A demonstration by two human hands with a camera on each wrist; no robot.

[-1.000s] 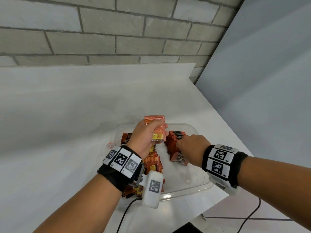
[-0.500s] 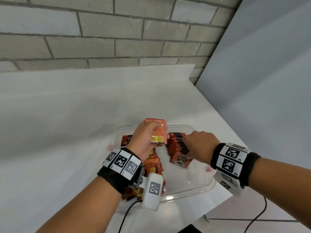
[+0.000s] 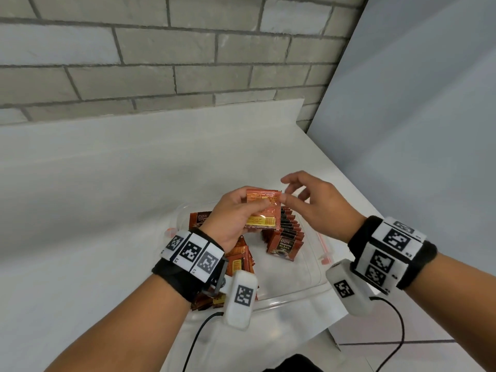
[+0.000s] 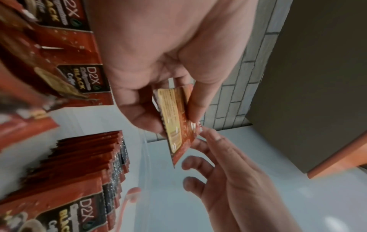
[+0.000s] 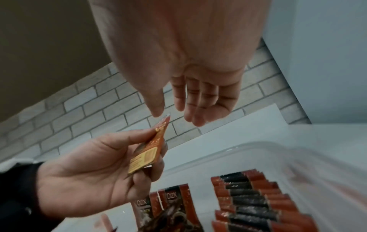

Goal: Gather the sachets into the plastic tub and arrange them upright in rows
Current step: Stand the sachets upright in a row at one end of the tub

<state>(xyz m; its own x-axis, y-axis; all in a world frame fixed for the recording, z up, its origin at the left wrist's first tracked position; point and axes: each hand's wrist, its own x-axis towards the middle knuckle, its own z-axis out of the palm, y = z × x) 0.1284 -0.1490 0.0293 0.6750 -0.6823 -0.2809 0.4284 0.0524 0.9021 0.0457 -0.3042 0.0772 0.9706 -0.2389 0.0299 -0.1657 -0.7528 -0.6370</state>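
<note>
Head view gives us the clear plastic tub [image 3: 319,287] on the white table [image 3: 80,210]: an upright row of sachets [image 3: 288,230] stands inside, loose sachets [image 3: 239,264] piled at its left. Fronts read "D2X BLACK Coffee". Our left hand [image 3: 236,218] pinches a small stack of sachets [image 3: 264,208] above the tub; our right hand [image 3: 314,208], fingers spread and holding nothing, touches its corner

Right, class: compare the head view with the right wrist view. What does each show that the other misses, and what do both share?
Only the head view shows both wristbands, the loose pile of sachets under the left wrist, and the tub's near rim.

Only the right wrist view shows the right hand from the palm side, fingers relaxed.

Both show the left hand gripping the held sachet, and the upright row.
</note>
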